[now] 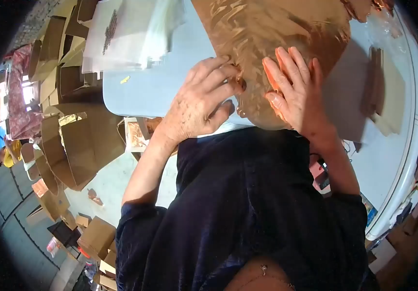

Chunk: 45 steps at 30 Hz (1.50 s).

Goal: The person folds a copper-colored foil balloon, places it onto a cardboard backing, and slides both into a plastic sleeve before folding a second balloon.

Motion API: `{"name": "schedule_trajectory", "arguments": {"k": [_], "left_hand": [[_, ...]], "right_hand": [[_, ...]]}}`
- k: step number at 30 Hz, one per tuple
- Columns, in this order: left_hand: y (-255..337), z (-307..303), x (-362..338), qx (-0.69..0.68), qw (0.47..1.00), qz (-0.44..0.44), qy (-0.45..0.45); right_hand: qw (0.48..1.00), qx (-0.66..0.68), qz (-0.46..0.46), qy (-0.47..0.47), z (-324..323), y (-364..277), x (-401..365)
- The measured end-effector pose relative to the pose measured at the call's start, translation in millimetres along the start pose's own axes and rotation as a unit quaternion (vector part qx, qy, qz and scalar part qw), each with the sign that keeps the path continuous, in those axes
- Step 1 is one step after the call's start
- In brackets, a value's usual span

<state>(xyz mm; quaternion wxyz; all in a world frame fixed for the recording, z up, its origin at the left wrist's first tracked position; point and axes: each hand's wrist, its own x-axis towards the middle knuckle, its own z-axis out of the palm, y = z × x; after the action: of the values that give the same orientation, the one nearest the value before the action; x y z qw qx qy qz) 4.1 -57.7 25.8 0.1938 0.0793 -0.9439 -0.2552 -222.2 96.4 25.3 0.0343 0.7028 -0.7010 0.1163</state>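
A flat copper-brown piece (286,29) lies at the table's near edge, covered by shiny, wrinkled clear plastic film (262,92). My left hand (201,99) is at the left edge of the film, its fingers curled in and closed on that edge. My right hand (294,92) rests on the film to the right, palm down, with its fingers stretched out. What lies beneath the right palm is hidden.
A stack of clear plastic sleeves (126,36) lies on the light-blue table (146,92) at left. Flat cardboard pieces (388,92) are at right. Open cardboard boxes (85,140) crowd the left side. A person in yellow (9,154) is far left.
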Motion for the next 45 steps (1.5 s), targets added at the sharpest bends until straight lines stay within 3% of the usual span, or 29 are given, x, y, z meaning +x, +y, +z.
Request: {"name": "schedule_trajectory", "arguments": {"k": [36, 45], "left_hand": [[13, -10, 7, 0.028, 1.000, 0.002, 0.006], [8, -15, 59, 0.035, 0.999, 0.032, 0.018]], "right_hand": [[1.000, 0.002, 0.012, -0.005, -7, -6, 8], [1.000, -0.009, 0.007, -0.011, -2, -3, 5]]}}
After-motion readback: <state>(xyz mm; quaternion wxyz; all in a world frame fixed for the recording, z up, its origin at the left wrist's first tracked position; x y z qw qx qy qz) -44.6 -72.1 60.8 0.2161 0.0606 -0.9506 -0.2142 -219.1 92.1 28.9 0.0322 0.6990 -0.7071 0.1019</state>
